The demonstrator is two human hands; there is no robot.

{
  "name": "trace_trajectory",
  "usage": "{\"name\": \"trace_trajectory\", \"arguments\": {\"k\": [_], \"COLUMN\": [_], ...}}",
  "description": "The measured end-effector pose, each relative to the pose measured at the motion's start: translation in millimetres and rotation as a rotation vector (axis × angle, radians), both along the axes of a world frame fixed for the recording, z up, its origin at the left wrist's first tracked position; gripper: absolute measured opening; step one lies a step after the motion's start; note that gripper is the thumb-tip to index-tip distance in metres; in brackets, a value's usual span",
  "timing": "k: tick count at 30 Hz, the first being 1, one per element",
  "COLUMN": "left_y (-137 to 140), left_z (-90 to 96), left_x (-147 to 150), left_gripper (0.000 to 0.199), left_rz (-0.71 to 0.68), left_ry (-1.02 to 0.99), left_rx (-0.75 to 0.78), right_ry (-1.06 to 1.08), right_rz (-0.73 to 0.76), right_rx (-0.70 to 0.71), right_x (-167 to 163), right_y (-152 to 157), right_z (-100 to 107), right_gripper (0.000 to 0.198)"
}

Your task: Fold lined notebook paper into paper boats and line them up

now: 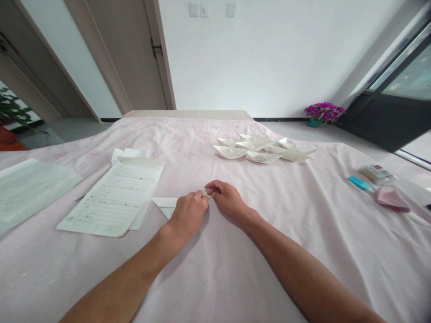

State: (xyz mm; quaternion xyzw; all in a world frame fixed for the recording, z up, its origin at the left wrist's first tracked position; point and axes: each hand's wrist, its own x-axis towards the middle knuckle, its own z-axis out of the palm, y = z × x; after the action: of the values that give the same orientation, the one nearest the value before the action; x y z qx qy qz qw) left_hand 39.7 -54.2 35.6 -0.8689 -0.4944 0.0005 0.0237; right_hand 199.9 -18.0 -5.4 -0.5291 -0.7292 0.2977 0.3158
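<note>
A folded piece of paper (pixel 165 205) lies on the pink cloth in front of me, its pointed left end showing. My left hand (pixel 190 210) covers its middle, with the fingers closed on it. At the paper's right end, my right hand (pixel 226 196) pinches the tip between thumb and fingers, close against the left hand's fingertips. Most of the folded paper is hidden under the hands. Beyond them to the right sits a group of several folded paper boats (pixel 262 150).
Written sheets (pixel 112 197) lie at the left, with more paper (pixel 30 190) farther left. On the right are a blue item (pixel 359 183), a clear-wrapped pack (pixel 377 174) and a pink cloth-like item (pixel 392 199). A potted purple flower (pixel 323 112) stands on the floor beyond.
</note>
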Motion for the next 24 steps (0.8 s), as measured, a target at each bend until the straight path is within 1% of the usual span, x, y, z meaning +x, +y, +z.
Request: {"name": "trace_trajectory", "arguments": {"k": [2, 5, 8, 11, 15, 19, 20, 22, 24], "left_y": [-3.2, -10.5, -18.8, -21.9, -11.0, 9.2, 13.7, 20.9, 25.9], "left_z": [0.1, 0.7, 1.7, 4.2, 10.6, 13.1, 12.3, 9.6, 6.8], "left_x": [3.1, 10.0, 16.8, 17.5, 4.7, -14.6, -18.8, -25.8, -30.4], "left_gripper": [0.027, 0.032, 0.035, 0.035, 0.034, 0.014, 0.016, 0.029, 0.034], "left_rz": [-0.010, -0.010, -0.003, 0.001, -0.018, 0.012, 0.046, 0.098, 0.125], "left_ry": [0.030, 0.088, 0.139, 0.153, 0.097, -0.039, -0.059, -0.095, -0.126], "left_rx": [-0.004, -0.038, -0.056, -0.064, -0.123, -0.088, -0.073, -0.069, -0.107], "right_ry": [-0.016, -0.102, -0.162, -0.178, -0.198, -0.181, -0.173, -0.170, -0.184], "right_rz": [-0.013, 0.000, 0.055, 0.097, 0.097, 0.098, 0.103, 0.108, 0.094], "right_rx": [0.021, 0.099, 0.158, 0.180, 0.192, 0.205, 0.207, 0.209, 0.206], "right_x": [-0.9, -2.2, -2.2, -1.0, 0.6, 1.5, 1.6, 1.8, 1.5], "right_y": [-1.6, -5.4, -8.7, -10.1, -9.4, -8.4, -8.3, -8.7, -9.6], "right_z": [2.6, 7.1, 9.9, 10.3, 8.5, 6.9, 6.8, 6.9, 7.3], "right_gripper": [0.027, 0.019, 0.015, 0.011, 0.009, 0.011, 0.011, 0.011, 0.010]}}
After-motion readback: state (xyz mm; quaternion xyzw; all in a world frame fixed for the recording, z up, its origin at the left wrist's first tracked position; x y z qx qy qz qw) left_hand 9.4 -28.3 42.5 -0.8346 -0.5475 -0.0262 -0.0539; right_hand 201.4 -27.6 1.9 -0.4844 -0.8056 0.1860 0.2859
